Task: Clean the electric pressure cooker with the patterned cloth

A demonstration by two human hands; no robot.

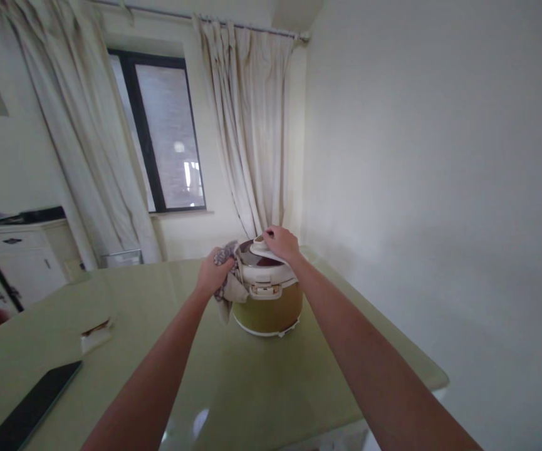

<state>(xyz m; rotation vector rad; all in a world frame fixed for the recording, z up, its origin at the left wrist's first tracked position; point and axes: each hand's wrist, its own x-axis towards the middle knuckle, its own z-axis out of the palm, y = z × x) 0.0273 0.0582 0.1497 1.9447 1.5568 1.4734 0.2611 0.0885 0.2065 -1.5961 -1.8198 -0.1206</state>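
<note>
A rounded electric cooker [267,310] with a shiny yellowish-green body and a white top stands upright on the table. My left hand [213,270] is closed on a bunched patterned cloth [231,289], which hangs against the cooker's left side. At the top, my right hand [282,242] has its fingers curled at the white raised handle [262,247] of the lid. A white side grip [265,290] on the cooker faces me. Part of the lid is hidden behind my right hand and the cloth.
The pale green table [195,388] has a rounded corner at right, beside a white wall. At left lie a dark flat tablet-like object [33,404] and a small whitish packet [96,336]. Curtains [256,125] hang behind; a white cabinet [21,257] stands far left.
</note>
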